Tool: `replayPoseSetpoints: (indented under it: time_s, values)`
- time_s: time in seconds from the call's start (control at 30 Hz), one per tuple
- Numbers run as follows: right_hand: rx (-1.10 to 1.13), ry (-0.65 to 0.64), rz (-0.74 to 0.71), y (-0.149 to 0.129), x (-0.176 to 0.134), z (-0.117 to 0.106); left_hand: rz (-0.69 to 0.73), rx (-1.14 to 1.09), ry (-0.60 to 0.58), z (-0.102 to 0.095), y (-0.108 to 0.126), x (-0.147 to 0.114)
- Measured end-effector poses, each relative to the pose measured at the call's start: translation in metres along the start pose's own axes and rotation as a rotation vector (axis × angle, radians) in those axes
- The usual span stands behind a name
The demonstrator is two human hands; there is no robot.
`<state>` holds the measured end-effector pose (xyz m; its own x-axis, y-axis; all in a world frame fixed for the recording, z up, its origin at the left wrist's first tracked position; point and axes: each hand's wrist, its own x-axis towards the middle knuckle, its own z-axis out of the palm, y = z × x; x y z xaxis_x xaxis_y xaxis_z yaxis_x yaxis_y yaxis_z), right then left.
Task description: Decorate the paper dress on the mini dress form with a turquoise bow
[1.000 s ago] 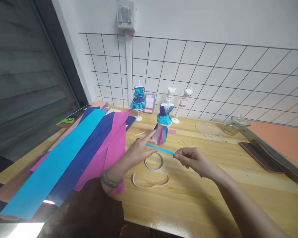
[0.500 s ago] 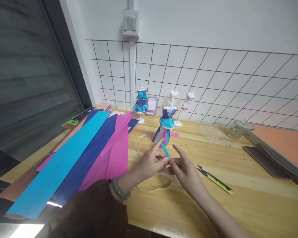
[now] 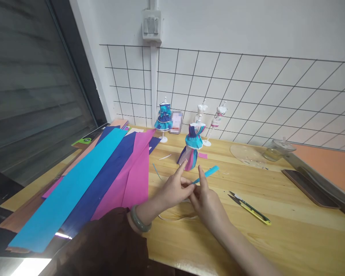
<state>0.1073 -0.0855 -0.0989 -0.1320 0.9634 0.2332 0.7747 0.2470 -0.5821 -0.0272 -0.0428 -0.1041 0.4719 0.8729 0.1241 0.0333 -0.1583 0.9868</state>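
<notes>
A narrow bright-blue paper strip [image 3: 209,173] slants up to the right between my hands, its lower end hidden in the fingers. My left hand [image 3: 174,188] pinches that end between thumb and bent fingers, the index pointing forward. Touching it from the right, my right hand [image 3: 208,204] closes thumb and fingers on the same end, index raised. Just beyond my fingertips stands a small dress form in a blue, pink and purple dress [image 3: 193,142]. A thin pale loop of cord [image 3: 174,219] lies partly hidden under my hands.
Wide blue [image 3: 74,184], navy and pink paper sheets [image 3: 135,172] cover the left side. Yellow-handled thread snips [image 3: 251,210] lie to the right, near a dark tray [image 3: 309,188] and a lidded glass jar [image 3: 277,150]. Other dress forms [image 3: 163,117] stand along the wire grid [image 3: 255,82].
The blue strip has swung from leaning up-left to leaning up-right, and more of it shows. My right hand has turned, its index finger now more upright and closer to the left hand.
</notes>
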Motion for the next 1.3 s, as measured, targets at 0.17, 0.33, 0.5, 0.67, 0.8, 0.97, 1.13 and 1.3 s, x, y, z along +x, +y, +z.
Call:
replayPoseSetpoints:
  time_s: [0.17, 0.33, 0.5, 0.67, 0.8, 0.97, 1.13, 1.3]
  values:
    - [-0.022, -0.030, -0.041, -0.002, 0.001, 0.001, 0.012, 0.058, -0.003, 0.000, -0.007, 0.002]
    - [0.028, -0.112, -0.061, 0.000, 0.001, -0.005, 0.079, 0.235, 0.057, 0.000, -0.003, 0.001]
    - [-0.032, -0.147, -0.030, 0.009, 0.003, -0.018, 0.178, 0.380, 0.061, -0.001, 0.000, 0.000]
    - [0.046, -0.113, 0.024, 0.011, 0.001, -0.028, 0.125, 0.272, 0.047, -0.001, -0.006, 0.002]
    - [0.163, -0.068, 0.069, 0.005, -0.003, -0.023, 0.049, 0.035, 0.122, -0.001, -0.007, 0.005]
    - [0.452, -0.087, 0.122, 0.001, 0.001, -0.003, -0.033, -0.257, 0.206, -0.001, 0.000, 0.008]
    - [1.031, -0.217, 0.341, -0.002, 0.008, 0.005, -0.015, -0.298, 0.257, 0.001, 0.000, 0.007]
    - [1.187, -0.256, 0.434, 0.003, 0.010, -0.008, 0.138, 0.088, 0.404, -0.005, -0.003, 0.005]
